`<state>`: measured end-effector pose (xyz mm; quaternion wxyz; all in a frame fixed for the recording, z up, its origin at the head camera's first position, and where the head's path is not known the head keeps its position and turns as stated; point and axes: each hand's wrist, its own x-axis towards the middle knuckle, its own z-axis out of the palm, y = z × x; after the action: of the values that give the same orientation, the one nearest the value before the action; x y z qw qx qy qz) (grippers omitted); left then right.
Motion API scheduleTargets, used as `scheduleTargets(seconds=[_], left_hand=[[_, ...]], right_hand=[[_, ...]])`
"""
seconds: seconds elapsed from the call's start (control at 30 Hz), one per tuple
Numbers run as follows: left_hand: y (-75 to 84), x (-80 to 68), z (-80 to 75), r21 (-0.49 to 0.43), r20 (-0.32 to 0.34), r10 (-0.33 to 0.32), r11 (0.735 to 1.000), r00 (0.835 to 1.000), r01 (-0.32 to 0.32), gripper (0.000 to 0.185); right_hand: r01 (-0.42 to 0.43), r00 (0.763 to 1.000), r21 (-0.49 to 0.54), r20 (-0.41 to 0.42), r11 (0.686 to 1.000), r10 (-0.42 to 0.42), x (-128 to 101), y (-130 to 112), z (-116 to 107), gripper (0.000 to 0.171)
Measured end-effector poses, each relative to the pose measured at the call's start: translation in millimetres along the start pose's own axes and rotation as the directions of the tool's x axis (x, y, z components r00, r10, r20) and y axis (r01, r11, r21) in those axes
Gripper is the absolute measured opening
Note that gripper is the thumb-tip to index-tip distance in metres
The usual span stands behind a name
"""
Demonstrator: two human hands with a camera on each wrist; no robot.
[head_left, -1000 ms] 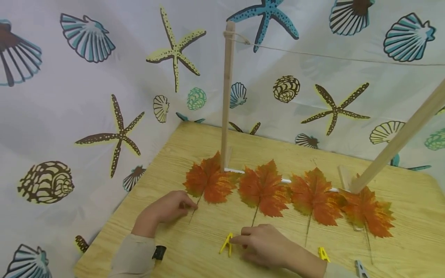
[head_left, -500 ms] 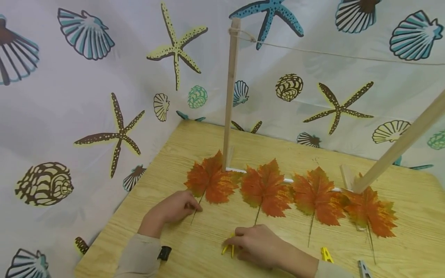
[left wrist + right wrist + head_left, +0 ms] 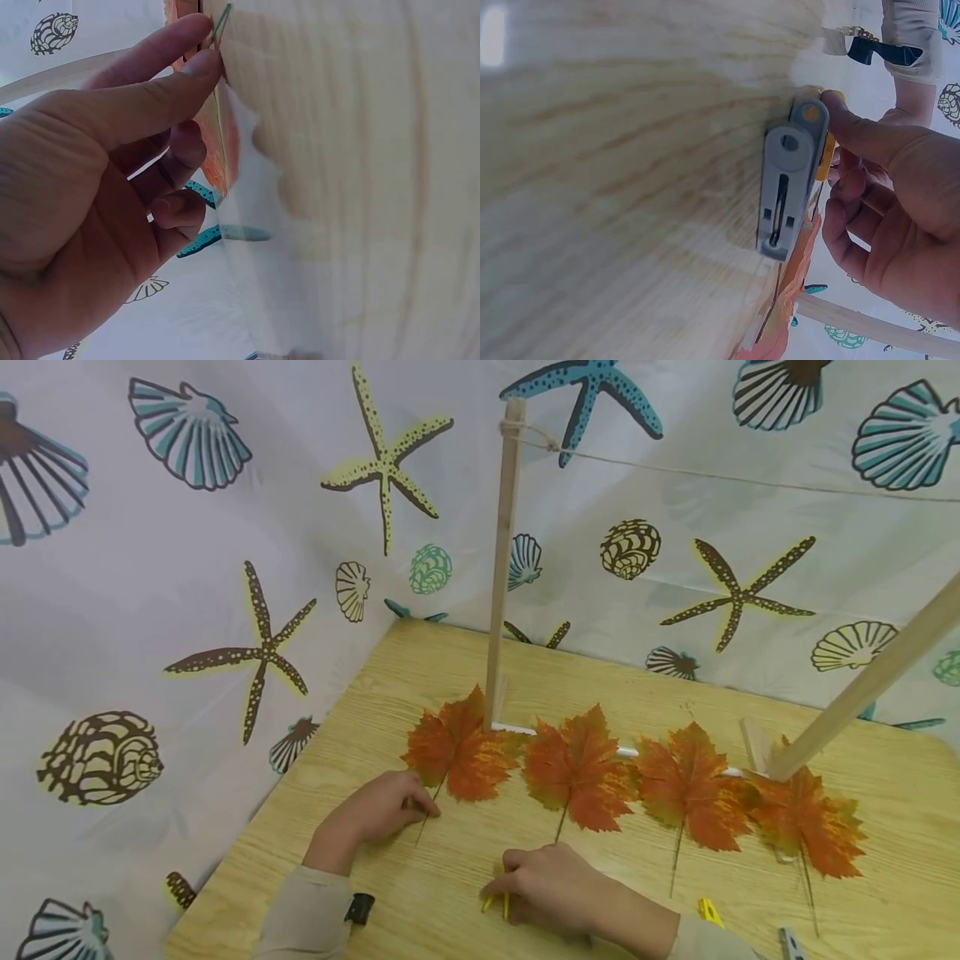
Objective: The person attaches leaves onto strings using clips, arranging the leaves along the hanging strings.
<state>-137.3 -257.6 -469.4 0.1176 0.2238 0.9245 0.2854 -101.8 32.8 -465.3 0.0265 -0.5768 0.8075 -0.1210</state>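
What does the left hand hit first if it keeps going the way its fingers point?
Likely the leftmost leaf: the left hand already pinches its stem, fingers aimed at the blade. Beyond stands the wooden post; depth unclear.

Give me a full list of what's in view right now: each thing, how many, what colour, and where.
maple leaves: four, orange-red, in a row across the table
clothespin under the right hand: one, yellow with a grey side, front of the table
other clothespins: one yellow and one grey, front right edge
wooden posts: two, pale wood, standing behind the leaves
string: one, thin, tied to the top of the left post, running right
table: one, light wood grain
curtain: white with shell and starfish prints, behind
left hand: pinches the leftmost leaf's stem
right hand: holds the yellow clothespin
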Motion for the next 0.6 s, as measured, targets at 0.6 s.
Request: scheduleTargets(seconds=[0.6], left_hand=[[1.1,5.6,5.5,0.126,-0.066,-0.045,0.991,0.997,0.053,0.014]], right_hand=[[0.011,1.000,0.003,0.026,1.000,-0.011,2.3,2.2,5.3,0.028]])
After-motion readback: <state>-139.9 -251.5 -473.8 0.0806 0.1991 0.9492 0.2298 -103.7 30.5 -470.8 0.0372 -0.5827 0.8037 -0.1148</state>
